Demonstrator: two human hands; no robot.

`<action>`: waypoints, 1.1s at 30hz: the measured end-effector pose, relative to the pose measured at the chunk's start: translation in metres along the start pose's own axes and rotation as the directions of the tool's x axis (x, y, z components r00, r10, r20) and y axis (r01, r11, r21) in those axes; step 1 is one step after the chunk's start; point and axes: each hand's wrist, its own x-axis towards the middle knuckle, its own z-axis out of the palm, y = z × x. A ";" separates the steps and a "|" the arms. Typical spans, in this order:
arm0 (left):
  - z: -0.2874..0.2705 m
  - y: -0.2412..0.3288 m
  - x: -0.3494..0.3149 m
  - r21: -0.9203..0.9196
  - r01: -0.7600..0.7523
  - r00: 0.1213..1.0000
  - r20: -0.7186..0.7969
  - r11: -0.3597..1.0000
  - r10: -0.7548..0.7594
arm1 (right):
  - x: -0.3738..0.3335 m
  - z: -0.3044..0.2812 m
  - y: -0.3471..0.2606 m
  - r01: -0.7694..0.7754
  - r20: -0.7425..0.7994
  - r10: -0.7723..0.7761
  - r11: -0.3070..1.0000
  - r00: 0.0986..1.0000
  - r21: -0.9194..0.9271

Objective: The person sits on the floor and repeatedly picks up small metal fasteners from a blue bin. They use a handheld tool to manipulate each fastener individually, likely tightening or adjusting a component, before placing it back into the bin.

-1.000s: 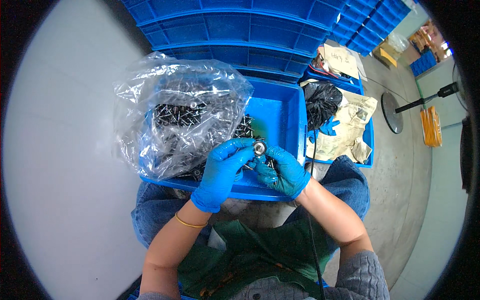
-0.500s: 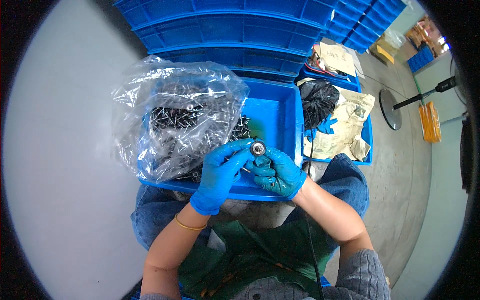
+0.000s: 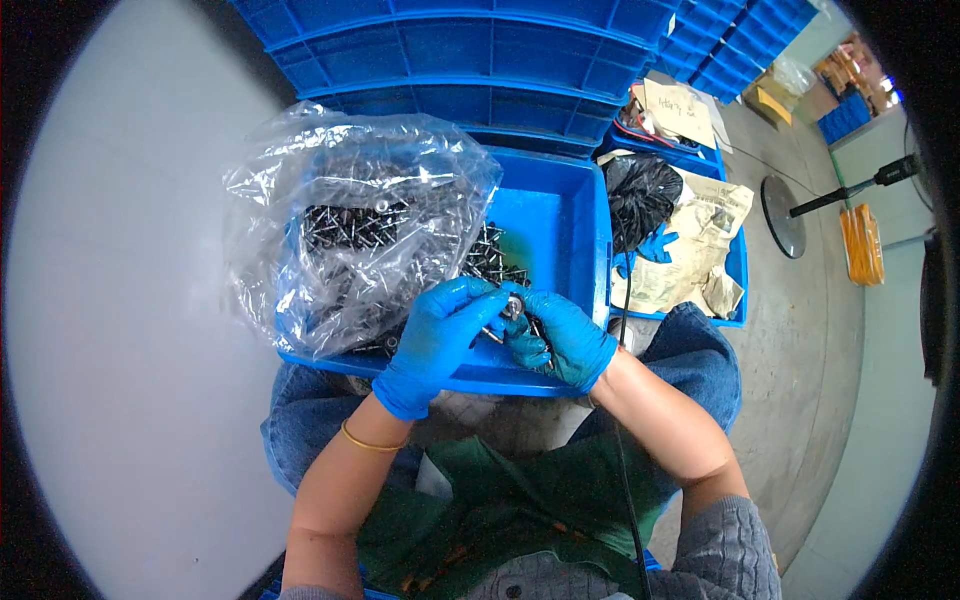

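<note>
Both my hands wear blue gloves and meet over the near side of a blue plastic bin [image 3: 560, 190]. Between their fingertips is a small round metal part [image 3: 513, 307] with a dark rim, partly covered by fingers. My left hand [image 3: 432, 335] pinches it from the left. My right hand [image 3: 570, 340] closes round it from the right, its glove stained darker; thin metal pieces show by its curled fingers. Behind the hands, loose metal pins [image 3: 488, 255] lie in the bin. More of them fill a clear plastic bag [image 3: 265, 215] that spreads over the bin's left half.
Stacked blue crates [image 3: 450, 55] rise just behind the bin. To the right, another blue bin [image 3: 737, 260] holds brown paper, a black plastic bag [image 3: 640, 195] and a blue glove [image 3: 655, 245]. A black cord [image 3: 626, 450] hangs at my right. A round stand base [image 3: 783, 217] stands on the floor.
The round metal part has tilted, so its face shows less, and the fingers cover more of it. Both hands stay close together; more loose pins are visible behind them.
</note>
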 end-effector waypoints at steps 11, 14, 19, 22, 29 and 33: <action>-0.004 -0.013 0.005 0.030 -0.184 0.976 0.125 0.982 0.179 | -0.003 0.001 -0.003 -0.036 0.014 0.034 0.989 0.999 0.147; 0.000 -0.006 0.005 -0.151 0.015 0.997 0.082 0.988 -0.003 | -0.003 0.002 -0.003 -0.015 -0.022 0.018 0.991 1.000 0.130; -0.001 -0.016 0.009 -0.113 -0.006 0.997 0.081 0.994 0.015 | -0.002 0.002 -0.001 0.002 -0.051 0.004 0.994 0.999 0.108; -0.002 -0.015 0.009 -0.140 -0.038 0.993 0.102 0.989 0.052 | 0.000 -0.005 -0.001 0.000 -0.011 0.001 0.994 1.000 0.111; 0.001 -0.016 0.009 -0.212 0.066 0.995 0.092 0.975 -0.047 | -0.001 -0.003 0.000 0.008 -0.074 0.001 0.991 0.997 0.130; 0.003 -0.018 0.009 -0.192 0.037 0.997 0.077 0.981 -0.023 | 0.000 -0.003 0.000 -0.007 -0.057 0.017 0.987 0.998 0.159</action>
